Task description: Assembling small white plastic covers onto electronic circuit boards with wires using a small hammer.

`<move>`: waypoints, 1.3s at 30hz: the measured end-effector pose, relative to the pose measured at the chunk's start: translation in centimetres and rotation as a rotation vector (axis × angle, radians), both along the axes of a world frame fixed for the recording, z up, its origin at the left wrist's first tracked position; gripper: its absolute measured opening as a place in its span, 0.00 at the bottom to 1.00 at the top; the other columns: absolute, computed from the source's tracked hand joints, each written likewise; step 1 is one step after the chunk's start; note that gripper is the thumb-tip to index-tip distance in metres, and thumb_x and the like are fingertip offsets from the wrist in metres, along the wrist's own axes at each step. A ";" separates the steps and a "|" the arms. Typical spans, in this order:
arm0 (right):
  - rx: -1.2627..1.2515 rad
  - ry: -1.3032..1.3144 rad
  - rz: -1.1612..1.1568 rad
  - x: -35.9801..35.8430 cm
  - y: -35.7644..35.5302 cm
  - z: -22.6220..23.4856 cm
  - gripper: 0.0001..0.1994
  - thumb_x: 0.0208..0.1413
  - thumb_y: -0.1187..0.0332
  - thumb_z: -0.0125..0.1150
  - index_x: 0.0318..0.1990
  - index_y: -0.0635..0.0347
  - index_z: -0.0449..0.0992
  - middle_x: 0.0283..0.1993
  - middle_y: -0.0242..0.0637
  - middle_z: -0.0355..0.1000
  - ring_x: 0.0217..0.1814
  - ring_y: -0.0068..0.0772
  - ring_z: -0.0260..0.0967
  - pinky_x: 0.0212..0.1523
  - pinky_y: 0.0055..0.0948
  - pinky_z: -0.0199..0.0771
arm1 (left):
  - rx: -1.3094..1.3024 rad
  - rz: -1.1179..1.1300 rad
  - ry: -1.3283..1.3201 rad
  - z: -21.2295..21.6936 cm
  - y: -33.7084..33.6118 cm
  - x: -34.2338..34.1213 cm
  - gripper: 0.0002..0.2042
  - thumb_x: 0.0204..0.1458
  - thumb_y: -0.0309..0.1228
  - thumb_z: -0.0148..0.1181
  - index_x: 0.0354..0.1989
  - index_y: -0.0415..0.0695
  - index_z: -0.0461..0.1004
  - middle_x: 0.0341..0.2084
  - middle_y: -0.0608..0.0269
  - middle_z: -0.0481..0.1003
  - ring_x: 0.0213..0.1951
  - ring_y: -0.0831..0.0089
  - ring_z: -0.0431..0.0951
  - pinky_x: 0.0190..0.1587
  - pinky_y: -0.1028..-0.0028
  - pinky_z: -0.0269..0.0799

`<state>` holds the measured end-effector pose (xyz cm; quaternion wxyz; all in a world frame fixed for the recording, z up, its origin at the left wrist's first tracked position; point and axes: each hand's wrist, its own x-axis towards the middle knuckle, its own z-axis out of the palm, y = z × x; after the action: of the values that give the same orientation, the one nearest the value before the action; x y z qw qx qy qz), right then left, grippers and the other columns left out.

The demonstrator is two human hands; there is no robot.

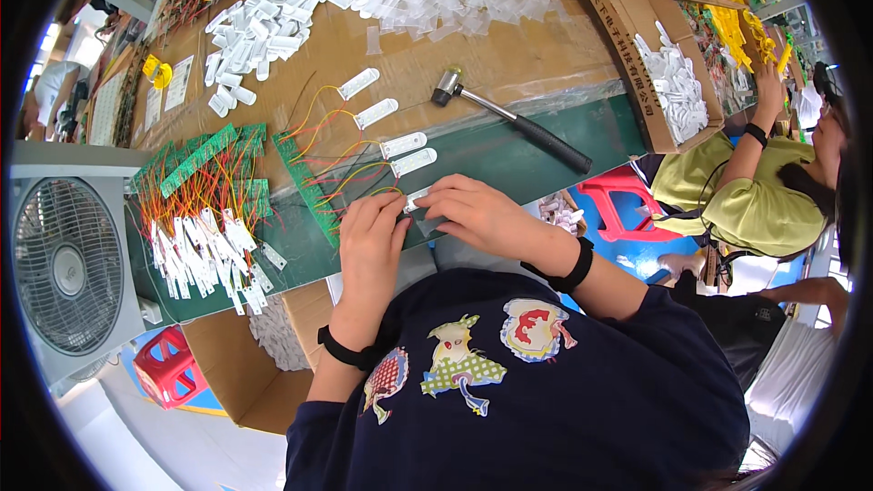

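Note:
My left hand (pixel 371 238) and my right hand (pixel 482 214) meet at the table's near edge, both pinching a small white plastic piece (pixel 416 199) wired to a green circuit strip (pixel 306 185). Thin yellow and red wires run from that strip to several more white pieces (pixel 403 145) laid out in a row beyond my hands. A hammer (pixel 507 116) with a black handle lies just past my right hand on the green mat (pixel 564 127).
A bundle of finished wired strips (pixel 205 214) lies at the left. Loose white pieces (pixel 273 14) are heaped at the back. Cardboard boxes (pixel 627 45) stand at the right, a fan (pixel 68 264) at the left. A person in a yellow-green shirt (pixel 737 200) works at the right.

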<state>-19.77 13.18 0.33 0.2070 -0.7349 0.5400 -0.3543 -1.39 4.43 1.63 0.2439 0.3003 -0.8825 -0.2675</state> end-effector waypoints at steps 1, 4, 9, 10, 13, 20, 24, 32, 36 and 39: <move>0.003 -0.001 -0.001 0.0 0.0 0.1 0.13 0.43 0.74 0.66 0.38 0.61 0.72 0.48 0.36 0.72 0.52 0.42 0.66 0.52 0.36 0.70 | -0.003 -0.028 -0.001 0.1 -0.1 0.0 0.15 0.40 0.18 0.65 0.40 0.38 0.77 0.39 0.57 0.76 0.42 0.58 0.74 0.46 0.65 0.70; 0.022 0.001 0.010 0.0 0.0 0.2 0.13 0.43 0.75 0.65 0.38 0.62 0.72 0.47 0.37 0.72 0.52 0.42 0.66 0.52 0.36 0.70 | -0.036 -0.059 0.005 -0.5 -0.2 0.2 0.14 0.41 0.20 0.65 0.39 0.38 0.76 0.40 0.59 0.75 0.43 0.59 0.74 0.47 0.64 0.69; 0.030 -0.013 0.014 -0.1 0.0 0.5 0.13 0.43 0.75 0.65 0.38 0.62 0.72 0.46 0.37 0.72 0.52 0.43 0.65 0.52 0.37 0.70 | -0.034 -0.060 0.014 -0.7 -0.2 0.2 0.14 0.40 0.20 0.65 0.39 0.37 0.76 0.40 0.59 0.75 0.42 0.59 0.74 0.46 0.64 0.70; 0.031 -0.012 0.015 0.0 0.0 0.5 0.13 0.43 0.75 0.65 0.38 0.62 0.72 0.46 0.37 0.72 0.52 0.43 0.65 0.52 0.37 0.70 | -0.040 -0.063 0.027 -0.8 -0.2 0.2 0.14 0.40 0.20 0.65 0.39 0.37 0.76 0.40 0.59 0.75 0.42 0.59 0.74 0.46 0.64 0.70; 0.031 -0.033 0.015 -0.1 -0.1 0.3 0.13 0.43 0.76 0.65 0.38 0.62 0.72 0.46 0.37 0.72 0.53 0.43 0.65 0.52 0.37 0.70 | -0.049 -0.066 0.034 -1.3 -0.3 0.4 0.17 0.40 0.20 0.66 0.43 0.38 0.75 0.40 0.58 0.76 0.42 0.60 0.74 0.45 0.65 0.70; 0.054 -0.116 -0.032 0.1 -0.3 0.2 0.14 0.44 0.78 0.65 0.41 0.61 0.72 0.47 0.37 0.73 0.52 0.44 0.67 0.49 0.38 0.71 | -0.003 -0.007 0.019 -0.9 0.0 0.4 0.27 0.39 0.22 0.68 0.52 0.40 0.70 0.39 0.60 0.77 0.41 0.61 0.74 0.44 0.65 0.70; -0.065 -0.036 -0.213 0.9 -1.3 0.6 0.12 0.42 0.77 0.66 0.36 0.61 0.73 0.41 0.37 0.71 0.47 0.43 0.66 0.47 0.37 0.69 | -0.021 0.009 -0.013 -0.7 0.0 0.3 0.28 0.39 0.22 0.68 0.54 0.42 0.69 0.39 0.61 0.77 0.41 0.62 0.73 0.45 0.65 0.68; 0.025 -0.012 -0.225 1.5 -2.3 -0.1 0.09 0.39 0.77 0.67 0.32 0.61 0.76 0.35 0.35 0.69 0.42 0.40 0.66 0.43 0.36 0.69 | -0.046 0.013 -0.068 -1.0 0.1 0.5 0.26 0.38 0.25 0.68 0.50 0.43 0.70 0.40 0.61 0.75 0.43 0.61 0.72 0.46 0.64 0.67; 0.110 -0.050 -0.223 1.4 -2.5 0.0 0.09 0.40 0.78 0.67 0.31 0.62 0.77 0.36 0.35 0.70 0.42 0.40 0.65 0.42 0.35 0.69 | -0.055 -0.002 -0.060 -1.1 0.0 0.4 0.21 0.39 0.26 0.68 0.45 0.44 0.72 0.41 0.63 0.75 0.45 0.62 0.71 0.46 0.64 0.67; 0.102 -0.030 -0.216 1.4 -2.8 0.5 0.08 0.40 0.78 0.67 0.30 0.62 0.77 0.35 0.34 0.69 0.41 0.40 0.65 0.42 0.35 0.69 | -0.072 -0.020 -0.067 -1.1 0.0 0.5 0.17 0.40 0.26 0.67 0.41 0.45 0.74 0.42 0.65 0.74 0.45 0.62 0.71 0.46 0.64 0.67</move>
<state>-18.34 10.41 0.82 0.2126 -0.6556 0.6302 -0.3577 -0.87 4.38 0.49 0.2221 0.2914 -0.9021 -0.2279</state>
